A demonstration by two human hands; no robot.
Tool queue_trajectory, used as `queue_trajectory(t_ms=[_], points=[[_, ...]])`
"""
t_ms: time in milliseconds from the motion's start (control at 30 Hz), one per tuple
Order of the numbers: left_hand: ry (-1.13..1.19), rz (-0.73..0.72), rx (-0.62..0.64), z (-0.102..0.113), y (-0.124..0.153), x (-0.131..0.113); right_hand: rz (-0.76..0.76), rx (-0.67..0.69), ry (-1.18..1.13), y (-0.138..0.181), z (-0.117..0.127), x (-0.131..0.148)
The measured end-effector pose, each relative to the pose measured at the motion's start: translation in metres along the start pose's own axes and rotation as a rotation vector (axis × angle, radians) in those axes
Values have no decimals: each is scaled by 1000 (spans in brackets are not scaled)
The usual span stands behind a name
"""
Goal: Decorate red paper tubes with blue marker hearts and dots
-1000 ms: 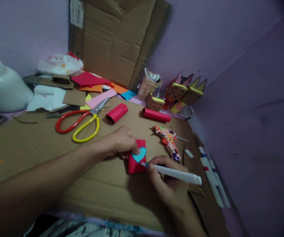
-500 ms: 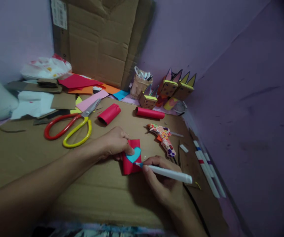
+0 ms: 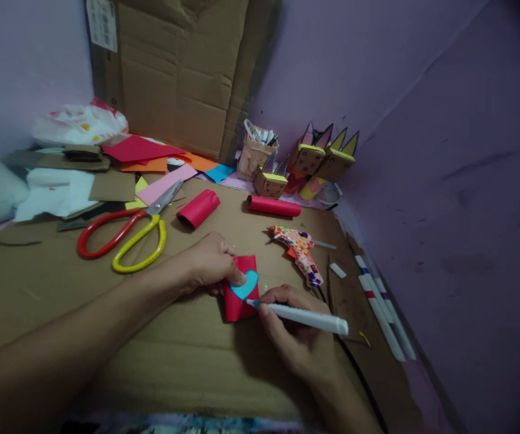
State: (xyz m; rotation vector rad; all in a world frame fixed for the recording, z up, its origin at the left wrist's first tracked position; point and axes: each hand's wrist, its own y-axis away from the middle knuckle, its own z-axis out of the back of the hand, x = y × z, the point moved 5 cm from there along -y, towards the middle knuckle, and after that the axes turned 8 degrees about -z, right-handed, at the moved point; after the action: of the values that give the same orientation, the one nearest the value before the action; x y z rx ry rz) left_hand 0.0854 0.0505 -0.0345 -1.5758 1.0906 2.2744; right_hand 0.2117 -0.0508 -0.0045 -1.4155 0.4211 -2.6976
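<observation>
A red paper piece [image 3: 237, 310], seemingly a flattened roll, lies on the cardboard with a light blue heart [image 3: 247, 288] on its face. My left hand [image 3: 212, 262] grips its left side, the thumb pressed on the heart and the other fingers mostly hidden. In my right hand [image 3: 298, 328] is a white marker [image 3: 311, 317], held like a pen. Its blue tip touches or nearly touches the heart's lower edge. Beyond my hands lie two red paper rolls, one short and wide [image 3: 199, 208], one thin [image 3: 274, 206].
Scissors [image 3: 155, 216] with red and yellow handles lie left. A patterned glue gun [image 3: 296, 250] is at the right, its cord running toward me. Several markers [image 3: 379, 307] line the right edge. Behind stand a pen cup [image 3: 254, 160], eared cardboard figures [image 3: 309, 158] and coloured paper [image 3: 140, 149].
The marker tip has shifted slightly along the heart's lower edge, and my right hand has moved a little left. My left hand keeps its hold. The whole view has shifted slightly.
</observation>
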Motion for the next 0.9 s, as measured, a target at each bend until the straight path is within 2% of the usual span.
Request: queue_trajectory(t_ms=[300, 667, 900], points=[[56, -35, -11, -1, 6, -6, -54, -23, -42, -1, 0, -4], [84, -45, -12, -1, 5, -4, -191, -42, -134, -1, -1, -17], [68, -38, -43, -1, 6, -5, -215, -76, -169, -1, 2, -20]])
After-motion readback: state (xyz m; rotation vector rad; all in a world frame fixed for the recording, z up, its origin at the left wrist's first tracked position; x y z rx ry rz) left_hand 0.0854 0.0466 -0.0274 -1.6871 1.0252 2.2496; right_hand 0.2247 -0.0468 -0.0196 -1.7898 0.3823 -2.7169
